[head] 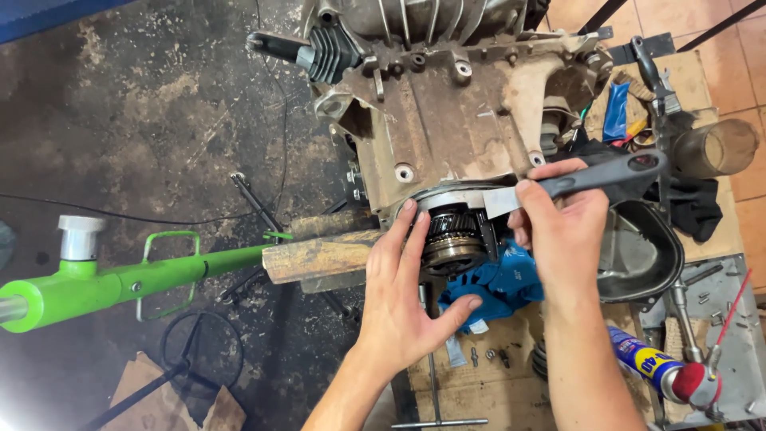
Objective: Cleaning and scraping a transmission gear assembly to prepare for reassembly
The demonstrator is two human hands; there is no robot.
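While the left hand [407,295] is lying flat, steadying the gear cluster [452,235], the right hand [558,215] is gripping a scraper [590,179], blade against the gearbox casing [455,120] edge.

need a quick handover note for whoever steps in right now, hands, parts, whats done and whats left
Left hand: open, fingertips resting on the exposed gear assembly at the open end of the gearbox casing.
Right hand: shut on a grey-handled scraper, blade laid on the casing's mating rim above the gears.
Parts: casing sits on wooden blocks; blue rag under the gears; black cover pan lies off to the right; spray can near the right forearm.
Done: cover off, gears exposed.
Left: the rim under the blade looks still in work; loose bolts lie on the board.
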